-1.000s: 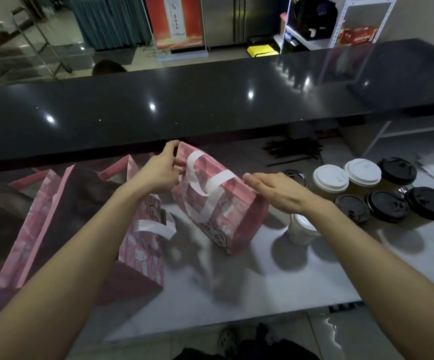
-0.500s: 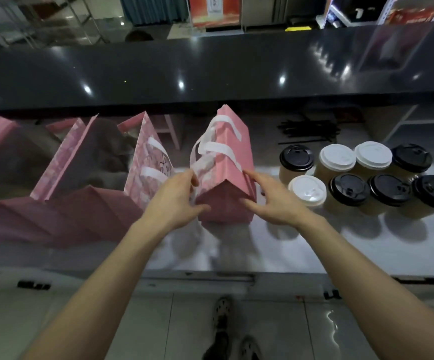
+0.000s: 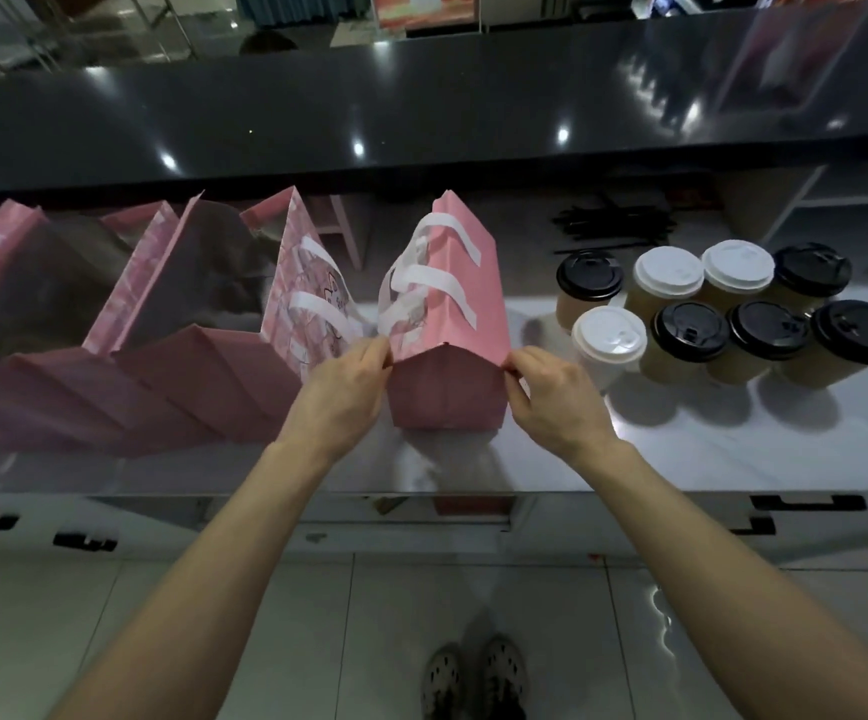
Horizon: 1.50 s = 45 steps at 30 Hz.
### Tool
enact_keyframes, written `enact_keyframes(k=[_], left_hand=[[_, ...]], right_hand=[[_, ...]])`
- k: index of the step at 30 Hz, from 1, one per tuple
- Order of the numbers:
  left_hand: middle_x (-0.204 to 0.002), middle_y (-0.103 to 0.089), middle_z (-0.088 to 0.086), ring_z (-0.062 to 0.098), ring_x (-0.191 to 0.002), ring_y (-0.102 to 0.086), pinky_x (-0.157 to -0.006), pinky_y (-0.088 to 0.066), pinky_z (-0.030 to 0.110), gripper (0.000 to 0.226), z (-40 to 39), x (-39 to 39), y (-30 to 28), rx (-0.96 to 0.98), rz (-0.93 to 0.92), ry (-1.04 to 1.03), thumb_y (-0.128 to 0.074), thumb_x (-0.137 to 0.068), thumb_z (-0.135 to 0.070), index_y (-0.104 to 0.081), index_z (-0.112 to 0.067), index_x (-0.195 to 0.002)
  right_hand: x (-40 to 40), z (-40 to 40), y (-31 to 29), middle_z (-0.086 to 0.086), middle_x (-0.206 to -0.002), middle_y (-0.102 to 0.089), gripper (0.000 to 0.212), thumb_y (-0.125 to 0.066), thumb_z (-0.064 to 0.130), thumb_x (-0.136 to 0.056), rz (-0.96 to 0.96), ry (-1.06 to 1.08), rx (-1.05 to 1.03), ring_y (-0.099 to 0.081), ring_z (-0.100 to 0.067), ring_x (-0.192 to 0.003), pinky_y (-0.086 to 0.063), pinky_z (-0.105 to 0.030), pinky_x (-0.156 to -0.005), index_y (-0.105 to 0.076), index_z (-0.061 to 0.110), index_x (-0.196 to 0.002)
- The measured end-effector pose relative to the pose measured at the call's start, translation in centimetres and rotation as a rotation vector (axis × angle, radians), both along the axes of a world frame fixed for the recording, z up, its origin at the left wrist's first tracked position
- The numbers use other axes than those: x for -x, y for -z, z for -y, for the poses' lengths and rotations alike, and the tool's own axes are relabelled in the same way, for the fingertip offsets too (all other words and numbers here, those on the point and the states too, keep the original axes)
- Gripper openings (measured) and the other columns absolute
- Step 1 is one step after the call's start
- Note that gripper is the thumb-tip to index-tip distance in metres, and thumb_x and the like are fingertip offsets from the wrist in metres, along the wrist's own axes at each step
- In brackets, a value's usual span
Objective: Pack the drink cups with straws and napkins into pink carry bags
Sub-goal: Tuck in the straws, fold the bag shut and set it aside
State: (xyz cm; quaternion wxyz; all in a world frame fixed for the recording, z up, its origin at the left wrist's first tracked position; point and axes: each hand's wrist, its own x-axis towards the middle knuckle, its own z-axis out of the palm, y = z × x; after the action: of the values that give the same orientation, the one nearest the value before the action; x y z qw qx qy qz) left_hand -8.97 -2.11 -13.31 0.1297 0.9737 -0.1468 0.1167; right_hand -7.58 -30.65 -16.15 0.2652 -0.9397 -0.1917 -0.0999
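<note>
Bag-opening is where I am now: a second ago I held this folded pink bag point(image 3: 447, 324) tilted in the air by its top, and since then I have stood it on the pale worktop point(image 3: 681, 449) and moved both hands down to its near end. My left hand point(image 3: 341, 394) pinches the left edge of the bag, my right hand point(image 3: 551, 400) pinches the right edge, fingers curled on the paper. The sides are not spread yet, so I judge the bag is not ready to take a cup; pulling the edges apart comes next.

On my left, touching or almost touching the bag, stands a row of open pink bags point(image 3: 172, 314) with white handles; I cannot tell what is in them. They crowd my left hand, and spreading this bag may push against the nearest one.

On my right, near the bag, is a cluster of lidded cups point(image 3: 723, 314), some with white lids, some black. The closest white-lidded cup point(image 3: 609, 337) sits just beside my right hand, so I could knock it. Behind the cups lies a heap of black straws point(image 3: 614, 226). Napkins I cannot make out for certain.
</note>
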Motion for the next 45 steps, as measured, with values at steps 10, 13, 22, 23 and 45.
enact_keyframes(k=[10,13,22,23,45], left_hand=[[-0.174,-0.026,-0.019,-0.007,-0.144,-0.049,-0.115,-0.053,0.041,0.166,-1.2,-0.8,6.5,0.582,-0.555,-0.078,-0.110,-0.059,-0.028,0.011,-0.048,-0.171],[-0.154,-0.057,-0.011,-0.015,-0.116,-0.066,-0.097,-0.056,0.017,0.151,-0.5,-2.1,8.3,0.611,-0.476,-0.081,-0.103,-0.072,-0.015,0.005,-0.049,-0.172],[-0.142,-0.070,0.008,0.032,-0.124,-0.071,-0.106,-0.059,0.050,0.135,-0.3,-1.1,8.7,0.620,-0.379,-0.089,-0.093,-0.080,-0.022,0.002,-0.074,-0.159],[-0.137,-0.072,0.010,0.034,-0.119,-0.072,-0.103,-0.060,0.051,0.132,-0.3,-1.2,8.7,0.604,-0.374,-0.115,-0.092,-0.081,-0.024,0.000,-0.072,-0.161],[-0.126,-0.072,0.001,0.021,-0.111,-0.072,-0.094,-0.063,0.047,0.110,-1.5,0.5,1.2,0.593,-0.163,0.064,-0.089,-0.090,-0.020,-0.020,-0.041,-0.173]], right_hand=[[0.1,-0.8,5.0,0.009,-0.181,-0.006,0.157,-0.098,0.066,-0.061,-0.441,0.032,-0.215,-0.030,-0.029,-0.162,-0.042,-0.063,-0.121,0.016,0.051,-0.167],[-0.7,-1.5,5.3,0.004,-0.179,-0.021,0.137,-0.094,0.051,-0.078,-0.437,0.033,-0.246,-0.037,-0.029,-0.158,-0.043,-0.060,-0.121,0.009,0.050,-0.170],[0.5,-1.8,5.4,-0.004,-0.173,-0.033,0.114,-0.081,0.044,-0.094,-0.436,0.056,-0.184,-0.041,-0.029,-0.153,-0.050,-0.056,-0.115,0.000,0.039,-0.173],[0.5,-2.0,5.2,-0.004,-0.173,-0.034,0.110,-0.079,0.049,-0.096,-0.430,0.069,-0.180,-0.041,-0.029,-0.153,-0.048,-0.055,-0.116,-0.002,0.038,-0.174],[2.5,-2.9,-3.1,0.001,-0.153,-0.056,0.118,-0.090,0.033,-0.086,-0.279,0.109,-0.328,-0.061,-0.027,-0.133,-0.058,-0.053,-0.104,-0.008,0.057,-0.168]])
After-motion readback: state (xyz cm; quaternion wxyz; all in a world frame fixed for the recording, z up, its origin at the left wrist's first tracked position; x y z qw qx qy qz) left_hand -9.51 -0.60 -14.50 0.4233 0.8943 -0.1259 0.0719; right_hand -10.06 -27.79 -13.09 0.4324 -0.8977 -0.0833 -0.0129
